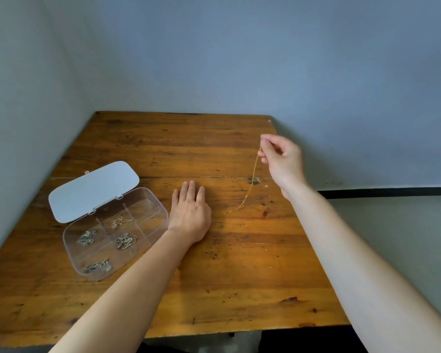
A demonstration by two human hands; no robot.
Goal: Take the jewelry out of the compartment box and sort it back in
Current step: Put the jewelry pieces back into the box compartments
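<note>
A clear plastic compartment box point(71, 247) lies open on the left of the wooden table point(178, 149), its white lid point(92, 189) folded back. Several compartments hold small heaps of chain jewelry point(125, 241); the far right compartments look bare. My right hand point(281, 159) is raised above the table's right side and pinches the top of a thin gold chain point(250, 187). The chain hangs down and its lower end touches the wood. My left hand point(190, 215) rests flat, palm down, just right of the box, holding nothing.
The table stands in a corner, with a grey wall behind and on the left. Its right edge drops to a pale floor with a dark baseboard point(392, 192). A small pale bit point(265, 186) lies on the wood near the chain.
</note>
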